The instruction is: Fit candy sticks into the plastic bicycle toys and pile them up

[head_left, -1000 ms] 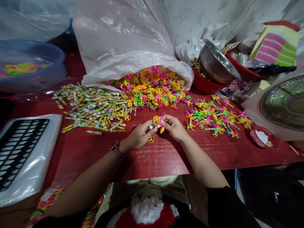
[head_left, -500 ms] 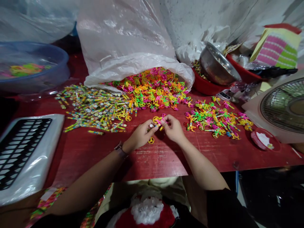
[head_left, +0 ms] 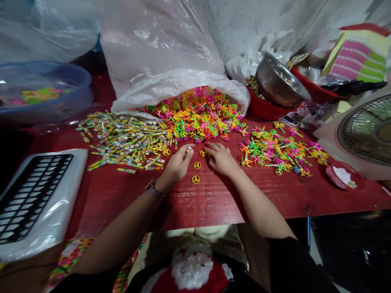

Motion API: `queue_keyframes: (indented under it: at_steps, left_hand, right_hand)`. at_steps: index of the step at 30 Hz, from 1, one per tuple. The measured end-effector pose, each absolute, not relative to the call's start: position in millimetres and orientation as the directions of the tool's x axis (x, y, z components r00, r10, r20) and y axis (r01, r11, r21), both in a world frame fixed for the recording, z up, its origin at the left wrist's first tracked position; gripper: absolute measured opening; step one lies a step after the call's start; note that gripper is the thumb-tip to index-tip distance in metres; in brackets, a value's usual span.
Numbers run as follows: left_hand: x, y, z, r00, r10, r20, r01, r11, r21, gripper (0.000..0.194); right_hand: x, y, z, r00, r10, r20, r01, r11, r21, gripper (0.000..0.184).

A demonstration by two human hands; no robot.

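My left hand (head_left: 175, 167) pinches a small striped candy tube (head_left: 187, 151) between its fingertips. My right hand (head_left: 221, 159) rests on the red table (head_left: 214, 199), fingers spread, close to a yellow plastic wheel (head_left: 203, 153). Two more yellow wheels (head_left: 197, 165) (head_left: 196, 179) lie between my hands. Behind my left hand spreads a heap of striped candy tubes (head_left: 125, 140). A mound of neon plastic toy pieces (head_left: 195, 114) spills from a white plastic sack (head_left: 159, 53), and a smaller heap of them (head_left: 277, 152) lies right of my right hand.
A blue plastic basin (head_left: 45, 93) holds colored pieces at the left. A black grid tray on white plastic (head_left: 36, 195) lies at the near left. A steel bowl (head_left: 279, 79) tilts in a red bowl (head_left: 262, 106). A fan (head_left: 366, 130) and a small red basket (head_left: 343, 177) stand at the right.
My hands have moved apart and no longer hold the yellow wheel and pink piece together. More yellow wheels now lie on the table, and my left hand holds a candy tube.
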State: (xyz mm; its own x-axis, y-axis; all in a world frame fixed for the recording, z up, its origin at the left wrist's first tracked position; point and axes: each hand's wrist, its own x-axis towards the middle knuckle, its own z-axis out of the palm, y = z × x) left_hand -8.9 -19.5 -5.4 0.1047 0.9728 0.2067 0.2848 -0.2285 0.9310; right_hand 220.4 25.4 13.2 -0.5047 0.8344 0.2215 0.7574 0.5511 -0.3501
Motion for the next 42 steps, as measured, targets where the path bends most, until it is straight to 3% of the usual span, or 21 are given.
queue_keyframes:
  at_steps: [2, 4, 7, 9, 16, 23, 28, 36, 42]
  left_hand:
    - [-7.9, -21.6, -4.4, 0.088, 0.97, 0.228, 0.327, -0.244, 0.913, 0.04]
    - [-6.4, -23.9, -2.8, 0.122, 0.965, 0.231, 0.346, -0.259, 0.902, 0.035]
    - [-2.1, -27.6, -1.9, 0.248, 0.945, 0.211, 0.325, -0.287, 0.901, 0.031]
    - [1.5, -29.9, -2.4, 0.303, 0.929, 0.211, 0.29, -0.301, 0.909, 0.032]
    - [4.7, -33.1, 2.4, 0.35, 0.903, 0.25, 0.209, -0.335, 0.919, 0.033]
    - [2.7, -34.8, 6.5, 0.309, 0.916, 0.258, 0.272, -0.345, 0.898, 0.037]
    - [2.1, -35.6, 7.9, 0.316, 0.91, 0.267, 0.308, -0.365, 0.878, 0.036]
    - [5.7, -38.7, 1.4, 0.217, 0.941, 0.261, 0.499, -0.336, 0.798, 0.032]
    - [7.2, -37.7, -7.7, 0.166, 0.965, 0.205, 0.484, -0.261, 0.835, 0.033]
  right_hand:
    - [209.3, 29.9, 3.2, -0.457, 0.862, 0.219, 0.741, 0.506, -0.442, 0.024]
    - [209.9, 32.8, 0.9, -0.34, 0.905, 0.255, 0.652, 0.422, -0.63, 0.018]
    - [213.1, 27.6, 7.2, -0.272, 0.945, 0.181, 0.282, 0.258, -0.924, 0.03]
    - [209.7, 19.2, 12.9, -0.321, 0.94, 0.112, 0.071, 0.142, -0.987, 0.039]
    - [194.8, 3.2, 17.5, -0.382, 0.923, 0.046, -0.107, 0.006, -0.994, 0.043]
    - [200.9, 2.2, 23.3, -0.401, 0.913, 0.079, -0.034, 0.072, -0.997, 0.043]
    - [197.3, 2.9, 17.2, -0.394, 0.918, 0.047, -0.099, 0.008, -0.995, 0.05]
    - [186.3, -2.4, 8.2, -0.269, 0.947, 0.175, 0.097, 0.208, -0.973, 0.036]
    - [181.6, -11.1, -0.2, -0.161, 0.941, 0.297, 0.324, 0.334, -0.885, 0.015]
